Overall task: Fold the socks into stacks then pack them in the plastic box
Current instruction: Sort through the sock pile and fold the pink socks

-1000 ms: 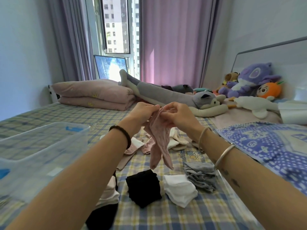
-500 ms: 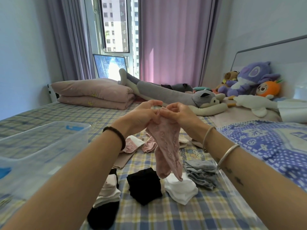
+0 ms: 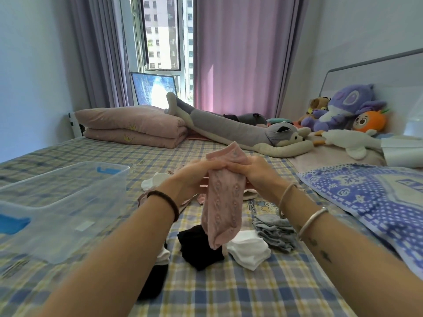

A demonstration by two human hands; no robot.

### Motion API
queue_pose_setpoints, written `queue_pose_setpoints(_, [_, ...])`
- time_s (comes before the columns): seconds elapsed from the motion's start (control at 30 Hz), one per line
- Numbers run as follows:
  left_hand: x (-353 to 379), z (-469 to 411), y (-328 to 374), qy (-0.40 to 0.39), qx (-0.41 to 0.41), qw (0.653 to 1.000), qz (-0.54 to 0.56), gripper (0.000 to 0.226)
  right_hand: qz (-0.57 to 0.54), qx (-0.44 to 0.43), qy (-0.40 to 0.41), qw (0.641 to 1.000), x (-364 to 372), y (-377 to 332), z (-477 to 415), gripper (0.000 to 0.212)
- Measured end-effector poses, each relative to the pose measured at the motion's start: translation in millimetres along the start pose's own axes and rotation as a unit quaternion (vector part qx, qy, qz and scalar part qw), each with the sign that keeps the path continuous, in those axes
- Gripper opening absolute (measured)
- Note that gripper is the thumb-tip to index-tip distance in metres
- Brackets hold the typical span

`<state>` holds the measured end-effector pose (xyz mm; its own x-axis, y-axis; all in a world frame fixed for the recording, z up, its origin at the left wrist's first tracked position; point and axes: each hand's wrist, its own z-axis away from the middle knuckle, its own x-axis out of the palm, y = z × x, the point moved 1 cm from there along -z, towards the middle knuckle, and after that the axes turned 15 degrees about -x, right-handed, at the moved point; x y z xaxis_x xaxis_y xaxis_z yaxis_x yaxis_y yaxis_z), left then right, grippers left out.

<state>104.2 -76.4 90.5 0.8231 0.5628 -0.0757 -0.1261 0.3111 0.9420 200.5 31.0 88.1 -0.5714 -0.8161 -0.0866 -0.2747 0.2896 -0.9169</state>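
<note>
Both hands hold pink patterned socks (image 3: 223,202) up over the bed. My left hand (image 3: 196,177) and my right hand (image 3: 256,175) pinch them near the top; the cuff sticks up above the fingers and the foot part hangs down. Below lie folded stacks: black socks (image 3: 199,250), white socks (image 3: 249,249) and grey socks (image 3: 274,231). More folded socks (image 3: 163,253) sit partly hidden under my left forearm. Loose socks (image 3: 153,180) lie behind my hands. The clear plastic box (image 3: 61,209) stands at the left.
The bed has a checked sheet (image 3: 229,291). A blue patterned towel (image 3: 366,202) lies at the right. Pink folded quilts (image 3: 135,126), a long grey plush (image 3: 240,133) and several plush toys (image 3: 348,110) sit at the far side.
The pink socks have been straightened: their top now stands above my fingers and the lower part hangs flat. My hands moved closer together and a little lower in view.
</note>
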Motion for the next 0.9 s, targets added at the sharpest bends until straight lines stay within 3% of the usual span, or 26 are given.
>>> queue_pose_setpoints(0.13, [4.8, -13.5, -2.2, 0.076, 0.024, 0.988, 0.136, 0.029, 0.005, 0.057, -0.065, 0.996, -0.2, 9.8, 8.1, 0.035])
queue_pose_setpoints(0.23, [1.3, -16.8, -5.0, 0.081, 0.014, 0.979, 0.186, 0.032, 0.010, 0.089, -0.073, 0.993, -3.6, 19.3, 10.0, 0.062])
queue_pose_setpoints(0.3, [-1.1, -13.3, -10.6, 0.049, -0.034, 0.994, 0.094, 0.032, 0.009, 0.066, -0.016, 0.998, -6.4, 21.5, 7.3, 0.072])
queue_pose_setpoints(0.4, [0.3, -11.7, -19.5, 0.017, -0.065, 0.998, -0.015, 0.036, 0.046, 0.015, 0.037, 0.998, -10.7, 22.1, 2.3, 0.066])
queue_pose_setpoints(0.53, [1.5, -18.4, -17.8, 0.045, 0.016, 0.996, -0.080, 0.039, 0.098, 0.022, -0.031, 0.994, -12.4, 23.9, 4.2, 0.032])
queue_pose_setpoints(0.67, [5.2, -20.5, -16.2, 0.080, 0.068, 0.965, -0.239, 0.038, 0.202, 0.016, -0.087, 0.975, -13.5, 27.5, 2.5, 0.047])
queue_pose_setpoints(0.73, [6.8, -22.5, -16.7, 0.116, 0.099, 0.943, -0.296, 0.028, 0.279, -0.005, -0.101, 0.955, -13.7, 29.5, 1.2, 0.042])
queue_pose_setpoints(0.83, [2.5, -24.8, -19.1, 0.143, 0.121, 0.937, -0.296, 0.008, 0.306, -0.015, -0.083, 0.948, -16.7, 31.5, 3.2, 0.026])
queue_pose_setpoints(0.9, [1.5, -25.9, -21.2, 0.131, 0.115, 0.955, -0.239, 0.025, 0.241, 0.008, -0.061, 0.969, -19.2, 33.0, 4.9, 0.030])
